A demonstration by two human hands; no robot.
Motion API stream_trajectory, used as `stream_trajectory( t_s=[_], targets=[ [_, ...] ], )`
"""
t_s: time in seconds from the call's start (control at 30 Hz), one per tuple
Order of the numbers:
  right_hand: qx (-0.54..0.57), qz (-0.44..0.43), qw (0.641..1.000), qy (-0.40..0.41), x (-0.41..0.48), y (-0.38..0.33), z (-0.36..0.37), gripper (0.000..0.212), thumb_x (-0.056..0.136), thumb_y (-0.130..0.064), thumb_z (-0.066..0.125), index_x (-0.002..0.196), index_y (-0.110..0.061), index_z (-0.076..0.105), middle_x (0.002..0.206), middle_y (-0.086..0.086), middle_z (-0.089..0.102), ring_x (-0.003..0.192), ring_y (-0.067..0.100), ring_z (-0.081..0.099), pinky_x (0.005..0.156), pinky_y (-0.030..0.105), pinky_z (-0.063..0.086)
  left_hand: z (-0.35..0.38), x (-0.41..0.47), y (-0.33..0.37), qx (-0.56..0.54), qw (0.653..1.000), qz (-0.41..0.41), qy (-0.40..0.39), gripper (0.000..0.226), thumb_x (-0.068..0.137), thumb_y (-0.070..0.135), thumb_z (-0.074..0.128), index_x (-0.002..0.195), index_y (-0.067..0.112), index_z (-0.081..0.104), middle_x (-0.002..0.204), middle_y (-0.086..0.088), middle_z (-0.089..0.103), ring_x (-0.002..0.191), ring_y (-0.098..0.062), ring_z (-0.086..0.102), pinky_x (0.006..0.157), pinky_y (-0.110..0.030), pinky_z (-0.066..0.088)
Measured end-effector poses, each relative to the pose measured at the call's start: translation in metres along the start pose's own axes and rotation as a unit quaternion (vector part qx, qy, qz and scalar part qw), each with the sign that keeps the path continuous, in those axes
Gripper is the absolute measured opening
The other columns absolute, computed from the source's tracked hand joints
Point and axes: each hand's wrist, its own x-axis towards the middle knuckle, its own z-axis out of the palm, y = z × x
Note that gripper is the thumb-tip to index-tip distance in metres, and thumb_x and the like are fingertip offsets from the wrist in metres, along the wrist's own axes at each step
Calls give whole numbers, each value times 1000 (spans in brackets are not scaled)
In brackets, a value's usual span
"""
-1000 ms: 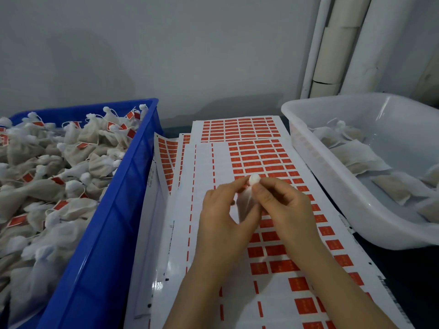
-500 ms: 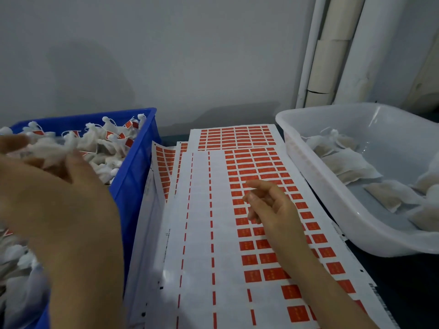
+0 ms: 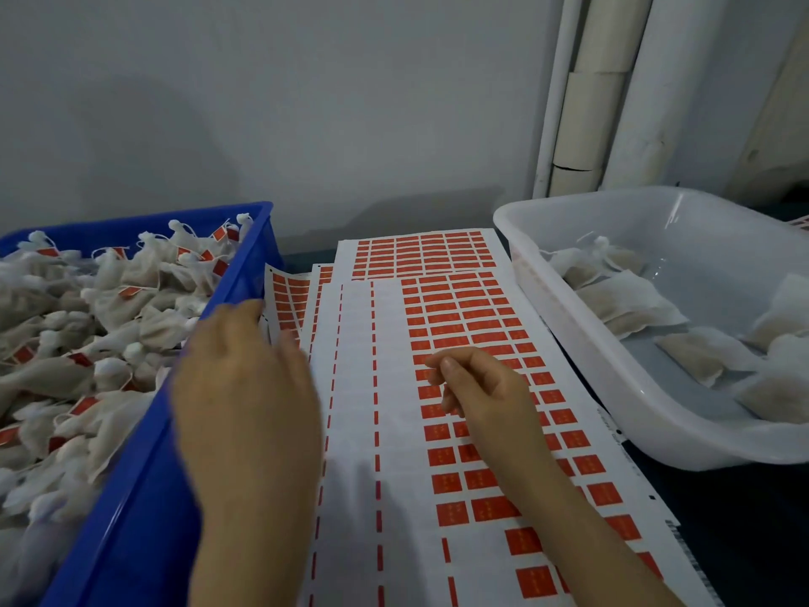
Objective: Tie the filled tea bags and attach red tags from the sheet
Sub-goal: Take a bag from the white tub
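The sheet of red tags (image 3: 459,308) lies on the table between two bins, its left columns stripped bare. My left hand (image 3: 245,387) hovers blurred over the sheet's left edge beside the blue bin (image 3: 144,475), back up, fingers relaxed and holding nothing. My right hand (image 3: 477,387) floats above the red tags with fingers loosely curled, thumb near the index tip; nothing shows between them. Tied, tagged tea bags (image 3: 87,322) fill the blue bin. Filled, untied tea bags (image 3: 626,300) lie in the white tub (image 3: 569,343) on the right.
More tag sheets (image 3: 284,295) are stacked under the top one, fanned out toward the blue bin. A grey wall and white pipes (image 3: 582,102) stand behind the table. Dark table surface (image 3: 744,519) shows at the front right.
A second ago both hands held a tea bag over the sheet. My left hand carried it over the blue bin and has swung back empty. My right hand stayed over the tags.
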Motion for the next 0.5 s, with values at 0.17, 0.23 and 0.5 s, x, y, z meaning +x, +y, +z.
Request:
stream_trajectory(
  t_s=[0.17,0.23,0.5],
  targets=[
    [-11,-35,999,39,0,1,-4,17,92,-27,50,82,-36,60,73,-25,64,72,-3,61,57,4,44,69,-24,4,3,947,75,-311,39,95,27,50,134,30,46,151,5,34,137,-15,36,111,-34,34],
    [-22,-45,997,58,2,1,-7,15,92,-29,50,81,-35,59,72,-23,63,69,0,61,55,5,45,87,-29,-7,25,936,65,-345,35,95,35,46,130,30,48,146,7,42,128,-14,46,107,-34,39],
    [-176,-78,981,-25,-5,-45,-42,8,81,-49,41,81,-50,49,75,-32,57,78,-15,56,62,-2,43,91,-34,-19,12,944,64,-324,43,94,41,44,136,33,43,145,12,42,130,-12,44,106,-31,36]
  ],
)
